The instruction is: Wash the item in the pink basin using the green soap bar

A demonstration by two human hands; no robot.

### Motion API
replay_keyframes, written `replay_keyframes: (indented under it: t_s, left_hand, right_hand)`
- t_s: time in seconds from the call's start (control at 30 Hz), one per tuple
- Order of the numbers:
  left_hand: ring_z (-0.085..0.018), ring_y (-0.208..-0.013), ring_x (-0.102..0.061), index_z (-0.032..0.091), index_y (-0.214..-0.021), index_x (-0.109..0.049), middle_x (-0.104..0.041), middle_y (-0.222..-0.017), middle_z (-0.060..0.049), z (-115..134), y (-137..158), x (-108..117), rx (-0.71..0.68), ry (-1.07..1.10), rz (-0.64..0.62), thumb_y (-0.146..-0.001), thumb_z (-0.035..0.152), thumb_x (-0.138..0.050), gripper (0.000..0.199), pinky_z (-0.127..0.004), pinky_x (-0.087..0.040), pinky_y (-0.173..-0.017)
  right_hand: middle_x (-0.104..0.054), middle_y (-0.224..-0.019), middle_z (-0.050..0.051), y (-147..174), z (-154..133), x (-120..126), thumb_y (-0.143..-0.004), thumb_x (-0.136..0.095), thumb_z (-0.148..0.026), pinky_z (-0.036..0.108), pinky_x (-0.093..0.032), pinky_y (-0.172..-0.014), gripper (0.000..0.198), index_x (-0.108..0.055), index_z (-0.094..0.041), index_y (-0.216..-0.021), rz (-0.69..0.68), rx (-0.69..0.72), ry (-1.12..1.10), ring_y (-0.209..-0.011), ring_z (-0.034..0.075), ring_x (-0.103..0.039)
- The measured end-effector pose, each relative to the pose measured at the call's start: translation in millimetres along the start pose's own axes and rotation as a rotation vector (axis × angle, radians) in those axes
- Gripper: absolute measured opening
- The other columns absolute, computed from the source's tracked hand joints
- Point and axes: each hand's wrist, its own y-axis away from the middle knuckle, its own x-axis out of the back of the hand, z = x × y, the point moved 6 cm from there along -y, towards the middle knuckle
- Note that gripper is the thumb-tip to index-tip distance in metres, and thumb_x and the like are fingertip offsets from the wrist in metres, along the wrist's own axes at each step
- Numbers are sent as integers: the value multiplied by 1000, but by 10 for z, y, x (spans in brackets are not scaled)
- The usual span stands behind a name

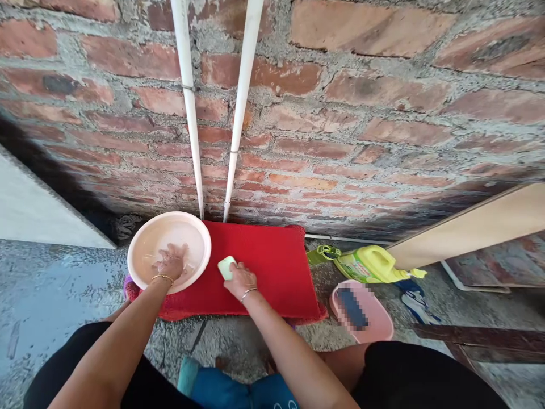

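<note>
Knees in black fabric frame the bottom edge, both bare arms reaching out between them. Left hand (172,261) sits fingers-spread in the round pale pink plastic basin (137,245), down in shallow water. Right hand (239,280) presses a pale green bar of soap (225,267) flat onto the red rectangular mat (272,267), fingers curled over it. Yellow-green detergent jug (370,264) lies just beside the mat.

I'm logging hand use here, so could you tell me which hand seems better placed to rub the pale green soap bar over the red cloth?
Right, probably. The right hand already rests on the soap bar atop the red cloth, while the left hand is inside the pink basin.
</note>
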Motion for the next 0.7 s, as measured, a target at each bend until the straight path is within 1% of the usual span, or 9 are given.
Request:
replay_keyframes:
  t_s: [0.1, 0.23, 0.3, 0.33, 0.37, 0.43, 0.5, 0.63, 0.7]
  left_hand:
    - [-51, -137, -24, 39, -150, -11, -16, -157, -21, 8, 5, -25, -2, -12, 19, -84, 34, -57, 80, -71, -45, -83]
    - [-50, -136, -26, 39, -149, -15, -19, -157, -20, 9, -6, -40, -9, 5, 17, -83, 33, -58, 80, -68, -47, -80]
    - [-51, -136, -27, 38, -150, -15, -19, -157, -21, 3, -8, -24, -13, 9, 22, -83, 32, -58, 80, -69, -48, -79]
    - [-51, -136, -27, 37, -150, -14, -19, -157, -22, 0, -7, -16, -14, 10, 22, -83, 32, -58, 80, -69, -48, -79]
    - [-52, -135, -27, 36, -150, -14, -19, -157, -22, 1, -4, -9, -18, 10, 22, -83, 32, -58, 81, -68, -49, -78]
    - [-52, -134, -29, 36, -150, -15, -19, -156, -23, 9, 6, 6, -26, 1, 34, -83, 30, -58, 80, -66, -50, -78]
    - [-50, -134, -32, 37, -150, -17, -22, -155, -22, 19, 19, 11, -25, -23, 45, -84, 28, -57, 77, -64, -52, -77]
    - [-50, -133, -33, 36, -150, -18, -24, -155, -22, 14, 20, 2, -3, -71, 80, -84, 30, -57, 76, -66, -51, -77]
    - [-52, -132, -33, 35, -150, -16, -22, -155, -23, 15, 4, -9, -28, -61, 86, -83, 35, -59, 80, -67, -51, -76]
  right_hand:
    - [-57, -116, 15, 110, 834, 241, -78, -56, -33, 35, -44, -78, 44, -53, -15, -118, 35, -184, -10, -104, 28, -62]
    - [-59, -114, 16, 458, 1982, 539, -83, -54, -35, 33, -46, -77, 36, -53, -17, -114, 99, -543, -80, -99, 24, -65]
    - [-60, -111, 18, 602, 2280, 637, -85, -50, -37, 36, -46, -76, 33, -54, -17, -112, 137, -649, -79, -99, 26, -65]
    - [-61, -110, 19, 633, 2316, 666, -86, -49, -37, 37, -46, -75, 32, -54, -17, -111, 151, -663, -71, -98, 27, -65]
    - [-61, -108, 19, 628, 2271, 677, -87, -48, -38, 38, -47, -75, 32, -54, -18, -111, 161, -648, -65, -97, 28, -65]
    - [-61, -108, 15, 528, 1966, 646, -85, -52, -38, 37, -47, -75, 33, -54, -20, -113, 173, -565, -69, -95, 26, -65]
    - [-60, -111, 12, 347, 1437, 549, -80, -58, -37, 34, -47, -77, 38, -54, -22, -116, 170, -423, -77, -96, 24, -64]
    - [-59, -115, 11, -8, 189, 233, -74, -61, -33, 34, -47, -82, 45, -55, -23, -117, 101, -53, -37, -104, 25, -61]
    - [-58, -118, 11, -107, -226, 86, -72, -62, -34, 35, -46, -84, 48, -54, -24, -119, 65, 64, -23, -106, 25, -60]
